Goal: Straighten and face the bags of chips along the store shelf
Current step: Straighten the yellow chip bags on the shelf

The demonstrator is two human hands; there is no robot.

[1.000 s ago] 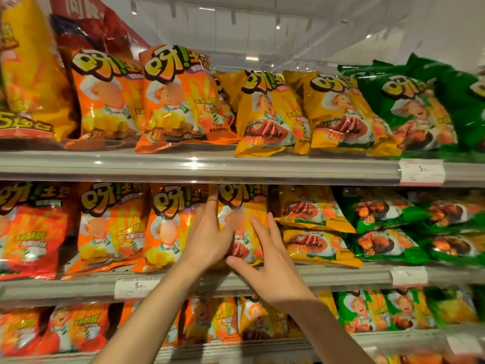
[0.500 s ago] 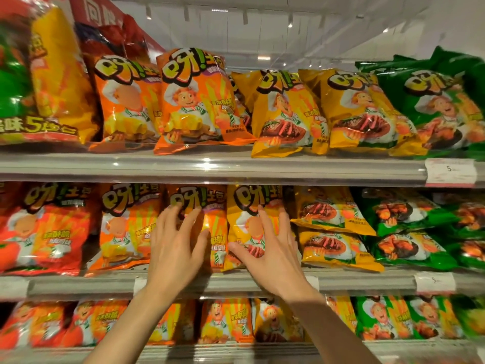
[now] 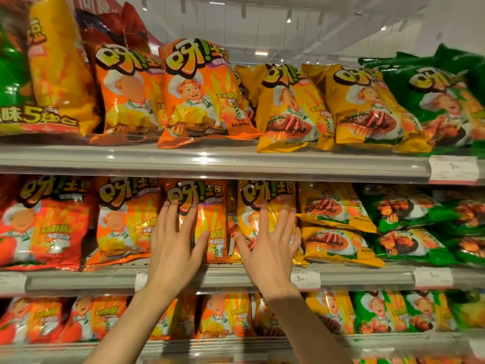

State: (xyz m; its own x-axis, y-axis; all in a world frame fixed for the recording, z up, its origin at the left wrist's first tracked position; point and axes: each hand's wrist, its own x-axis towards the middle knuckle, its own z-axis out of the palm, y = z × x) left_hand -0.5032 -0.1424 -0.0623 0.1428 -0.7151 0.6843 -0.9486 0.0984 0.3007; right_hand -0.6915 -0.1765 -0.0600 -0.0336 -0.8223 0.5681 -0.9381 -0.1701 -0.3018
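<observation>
Middle shelf (image 3: 236,278), centre of frame: row of upright chip bags, red at far left, orange next, yellow at centre right, green at far right. Left hand (image 3: 174,248), fingers spread flat, palm laid against the front of an orange bag (image 3: 210,222) standing at centre; fingertips reach its printed logo. Right hand (image 3: 270,248), fingers likewise spread and open, pressed flat on the adjacent yellow bag (image 3: 265,203), just right of the orange one. Neither hand grips; both lie open on the bag faces. Right of the yellow bag: two yellow bags lying stacked (image 3: 336,227), then green bags (image 3: 409,227), also lying flat and stacked. Upper shelf (image 3: 210,161): orange, yellow and green bags leaning forward, some overhanging the edge. Price tags (image 3: 305,279) clipped along the shelf rails. Lower shelf, bottom of frame: further orange, yellow and green bags, upright.
</observation>
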